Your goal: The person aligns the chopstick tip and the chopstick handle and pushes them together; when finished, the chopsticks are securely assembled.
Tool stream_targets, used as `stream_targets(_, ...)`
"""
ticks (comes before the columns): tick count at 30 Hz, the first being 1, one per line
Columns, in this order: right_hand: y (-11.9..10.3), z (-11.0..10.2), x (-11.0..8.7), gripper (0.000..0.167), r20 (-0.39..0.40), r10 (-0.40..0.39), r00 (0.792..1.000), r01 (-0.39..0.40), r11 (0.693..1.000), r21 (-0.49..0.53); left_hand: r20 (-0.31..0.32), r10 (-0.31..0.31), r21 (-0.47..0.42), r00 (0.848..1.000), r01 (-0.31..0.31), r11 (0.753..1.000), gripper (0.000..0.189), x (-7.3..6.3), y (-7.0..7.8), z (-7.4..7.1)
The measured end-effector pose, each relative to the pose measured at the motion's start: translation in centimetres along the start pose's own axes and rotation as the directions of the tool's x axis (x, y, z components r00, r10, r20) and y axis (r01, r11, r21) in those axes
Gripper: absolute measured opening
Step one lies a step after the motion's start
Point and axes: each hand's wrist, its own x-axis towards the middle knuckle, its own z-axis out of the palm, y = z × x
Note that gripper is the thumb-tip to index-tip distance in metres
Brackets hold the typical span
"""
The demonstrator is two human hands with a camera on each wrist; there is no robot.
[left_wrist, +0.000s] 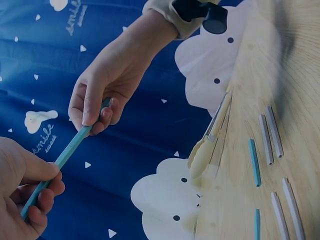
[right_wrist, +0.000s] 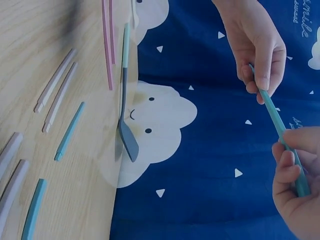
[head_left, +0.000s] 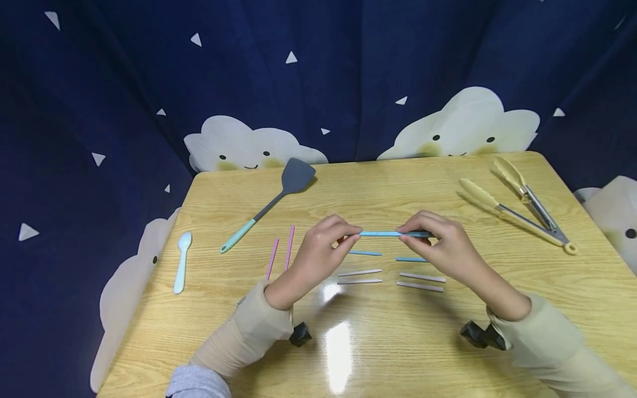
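Both hands hold one light-blue chopstick (head_left: 379, 233) above the table, with a seam near its middle. My left hand (head_left: 320, 247) pinches its left part between thumb and fingers. On the other side of the seam, my right hand (head_left: 443, 240) grips the right part the same way; in the left wrist view, curled fingers wrap under the stick (left_wrist: 70, 150). Below lie two blue chopstick halves, a left one (head_left: 366, 253) and a right one (head_left: 410, 259), the latter partly hidden by the right hand. Several pale lilac halves (head_left: 422, 277) lie nearer in two pairs.
Two pink chopsticks (head_left: 272, 258) lie left of the left hand, partly covered by the forearm. A grey spatula (head_left: 297, 176) with a mint handle is at the back left, a mint spoon (head_left: 182, 262) far left. Cream-tipped tongs (head_left: 530, 221) lie spread at the back right.
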Motion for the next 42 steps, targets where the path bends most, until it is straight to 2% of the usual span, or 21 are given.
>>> stream_targets(6, 0.5, -0.1, -0.1, 0.025, 0.04, -0.009, 0.999, 0.011, 0.999, -0.038, 0.03, 0.002, 0.016, 1.0, -0.002, 1.0, 0.009, -0.1, -0.3, 0.4)
stream_targets(9, 0.8, -0.3, -0.1, 0.026, 0.068, -0.025, 0.997, 0.03, 0.997, -0.073, 0.046, 0.015, 0.102, 0.999, -0.019, 0.995, 0.008, 0.0, -0.4, 0.3)
stream_targets(13, 1.2, -0.4, -0.1, 0.026, 0.115, -0.049, 0.992, 0.06, 0.994, -0.091, 0.063, 0.052, 0.241, 0.997, -0.065, 0.968, 0.006, -0.2, -0.7, 0.2)
stream_targets(17, 1.6, -0.9, -0.3, 0.028, 0.205, -0.003, 0.979, 0.044, 0.98, -0.192, 0.082, 0.073, 0.288, 0.994, -0.094, 0.953, 0.006, -0.7, -1.3, -0.2)
stream_targets(19, 2.1, -1.4, -0.6, 0.034, 0.248, 0.054, 0.967, 0.012, 0.966, -0.259, 0.071, 0.057, 0.291, 0.996, -0.075, 0.954, 0.007, -1.2, -1.8, -0.5)
stream_targets(21, 2.9, -1.9, -1.0, 0.036, 0.288, 0.126, 0.949, -0.033, 0.951, -0.306, 0.043, 0.019, 0.293, 0.999, -0.03, 0.956, 0.007, -1.8, -2.5, -1.0)
stream_targets(23, 4.2, -2.2, -1.5, 0.035, 0.321, 0.198, 0.926, -0.087, 0.941, -0.328, 0.014, -0.049, 0.287, 0.999, 0.043, 0.957, 0.007, -2.6, -3.3, -1.5)
stream_targets(25, 5.6, -2.3, -2.1, 0.032, 0.361, 0.272, 0.892, -0.144, 0.928, -0.345, -0.007, -0.136, 0.288, 0.991, 0.132, 0.948, 0.007, -3.5, -4.1, -2.1)
stream_targets(26, 6.4, -2.4, -2.5, 0.03, 0.381, 0.309, 0.872, -0.171, 0.919, -0.355, -0.015, -0.186, 0.289, 0.982, 0.182, 0.94, 0.007, -4.0, -4.6, -2.4)
stream_targets(28, 7.8, -2.2, -3.3, 0.029, 0.417, 0.371, 0.83, -0.214, 0.901, -0.378, -0.018, -0.294, 0.289, 0.956, 0.287, 0.913, 0.007, -5.2, -5.4, -3.0)
stream_targets(30, 9.0, -1.9, -4.2, 0.026, 0.464, 0.401, 0.79, -0.226, 0.894, -0.388, -0.015, -0.385, 0.301, 0.923, 0.371, 0.878, 0.008, -6.5, -6.3, -3.6)
stream_targets(32, 9.8, -1.5, -5.0, 0.024, 0.501, 0.405, 0.765, -0.221, 0.895, -0.387, -0.012, -0.465, 0.309, 0.885, 0.445, 0.84, 0.008, -7.8, -7.1, -4.2)
stream_targets(35, 10.4, -0.8, -5.6, 0.022, 0.536, 0.385, 0.751, -0.195, 0.905, -0.378, -0.014, -0.562, 0.324, 0.827, 0.535, 0.78, 0.009, -9.7, -8.1, -4.8)
stream_targets(38, 10.7, -0.2, -5.9, 0.02, 0.532, 0.376, 0.759, -0.169, 0.902, -0.396, -0.033, -0.65, 0.328, 0.759, 0.623, 0.71, 0.01, -11.3, -8.8, -5.2)
stream_targets(42, 11.0, 0.3, -5.8, 0.016, 0.531, 0.371, 0.762, -0.148, 0.898, -0.415, -0.059, -0.726, 0.321, 0.686, 0.701, 0.637, 0.011, -13.0, -9.3, -5.5)
